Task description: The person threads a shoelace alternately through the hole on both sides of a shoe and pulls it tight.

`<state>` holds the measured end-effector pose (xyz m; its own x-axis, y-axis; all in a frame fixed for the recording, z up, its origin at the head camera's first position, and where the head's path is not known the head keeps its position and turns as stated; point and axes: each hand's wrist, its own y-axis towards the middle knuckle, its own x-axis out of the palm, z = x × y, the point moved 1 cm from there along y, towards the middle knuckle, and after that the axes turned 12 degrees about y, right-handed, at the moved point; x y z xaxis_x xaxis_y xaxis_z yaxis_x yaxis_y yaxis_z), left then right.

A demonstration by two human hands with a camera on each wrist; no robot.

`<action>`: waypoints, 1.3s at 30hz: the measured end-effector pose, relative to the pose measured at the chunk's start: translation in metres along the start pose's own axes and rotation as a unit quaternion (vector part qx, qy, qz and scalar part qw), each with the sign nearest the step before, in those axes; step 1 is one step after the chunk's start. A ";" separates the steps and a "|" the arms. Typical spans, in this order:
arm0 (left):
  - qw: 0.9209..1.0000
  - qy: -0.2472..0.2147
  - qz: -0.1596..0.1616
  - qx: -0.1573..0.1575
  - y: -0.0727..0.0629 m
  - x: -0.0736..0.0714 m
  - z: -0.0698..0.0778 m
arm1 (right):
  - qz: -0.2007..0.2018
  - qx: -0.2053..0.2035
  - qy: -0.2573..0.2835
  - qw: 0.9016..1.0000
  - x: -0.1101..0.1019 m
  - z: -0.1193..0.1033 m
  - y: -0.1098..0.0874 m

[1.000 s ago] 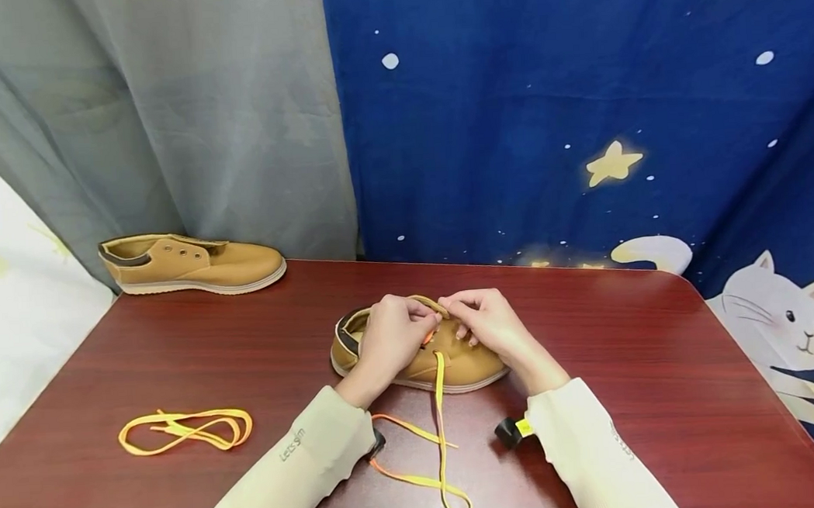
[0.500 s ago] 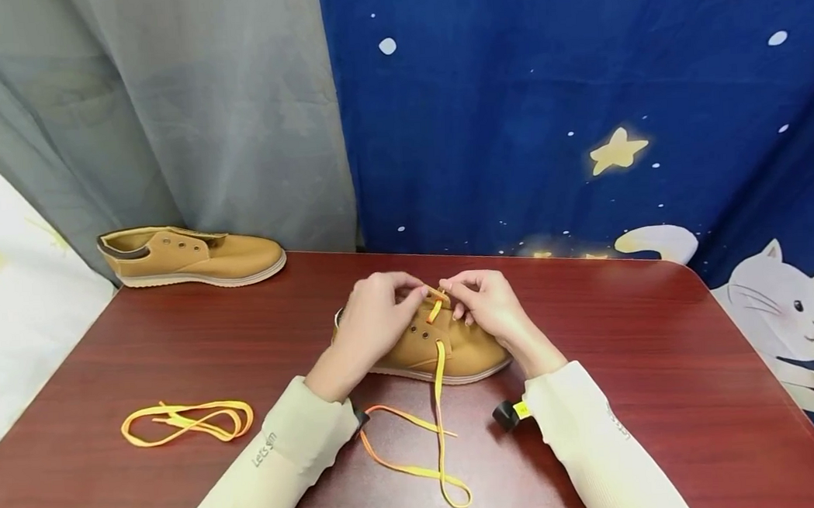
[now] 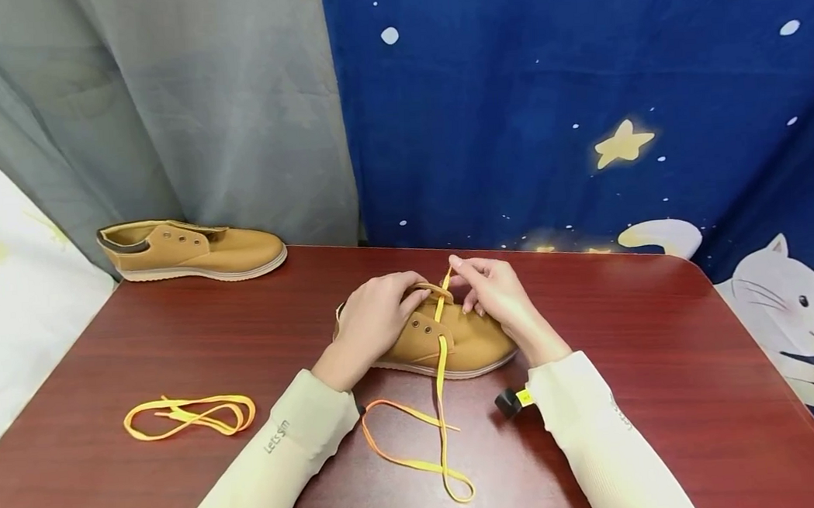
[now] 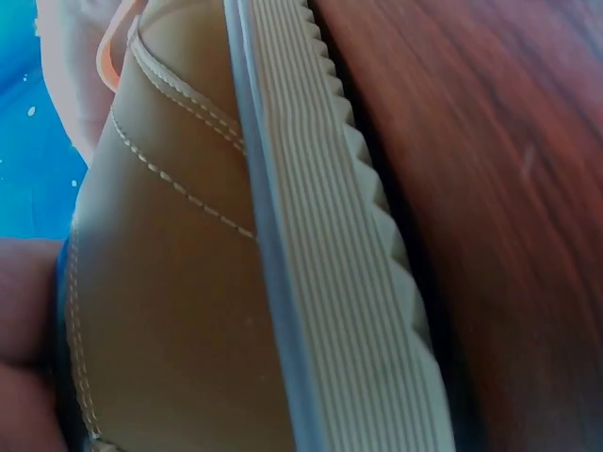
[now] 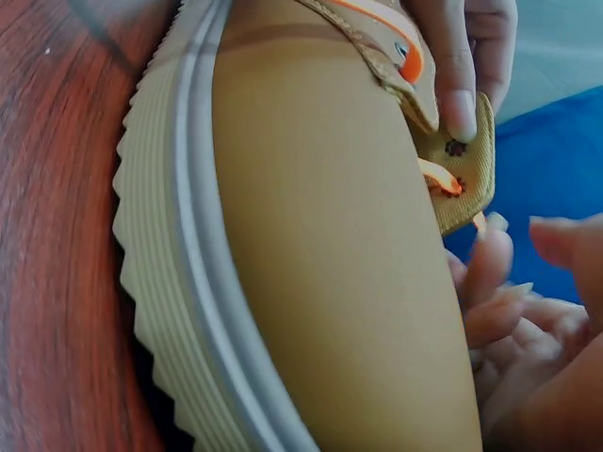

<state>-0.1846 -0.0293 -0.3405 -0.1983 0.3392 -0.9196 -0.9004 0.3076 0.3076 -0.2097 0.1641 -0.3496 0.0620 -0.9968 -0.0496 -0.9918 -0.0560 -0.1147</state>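
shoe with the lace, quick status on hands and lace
Left hand gripping shoe, right hand pinching lace. Lace through both flaps. Second lace looped apart, not in the way.

Lace bundle [image 3: 188,416] left of near shoe [image 3: 470,345]

Tan shoe [image 3: 481,339] sits sole-down on the tabletop [image 3: 292,315], toe pointing right. Yellow-orange lace [image 3: 441,385] runs through an eyelet on each side, its long tail looping across the tabletop.
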 end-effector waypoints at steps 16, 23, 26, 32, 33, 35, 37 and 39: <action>1.000 0.005 -0.006 0.012 -0.003 0.000 -0.004 | -0.040 -0.048 -0.029 0.998 0.001 0.000 0.000; 1.000 0.007 -0.004 0.021 0.000 0.000 -0.005 | -0.005 -0.077 0.015 0.997 -0.009 -0.010 0.004; 1.000 0.005 -0.005 0.023 0.000 0.001 -0.005 | 0.030 -0.095 0.034 0.994 -0.015 -0.015 0.003; 1.000 0.008 0.000 0.023 -0.001 0.000 -0.005 | 0.067 -0.153 0.071 0.983 -0.027 -0.028 -0.001; 1.000 0.008 0.001 0.023 -0.001 0.000 -0.005 | 0.068 -0.163 0.079 0.981 -0.029 -0.030 -0.002; 1.000 0.008 0.001 0.024 -0.001 0.000 -0.004 | 0.069 -0.184 0.094 0.976 -0.032 -0.034 -0.004; 1.000 0.010 0.000 0.025 -0.001 -0.001 -0.004 | 0.079 -0.203 0.106 0.970 -0.035 -0.039 -0.007; 1.000 0.011 -0.002 0.024 -0.001 -0.002 -0.004 | 0.090 -0.221 0.118 0.964 -0.038 -0.044 -0.010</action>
<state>-0.1847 -0.0339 -0.3405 -0.2045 0.3177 -0.9259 -0.8815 0.3515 0.3153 -0.2070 0.2000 -0.3024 -0.0911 -0.9746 0.2048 -0.9376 0.1533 0.3121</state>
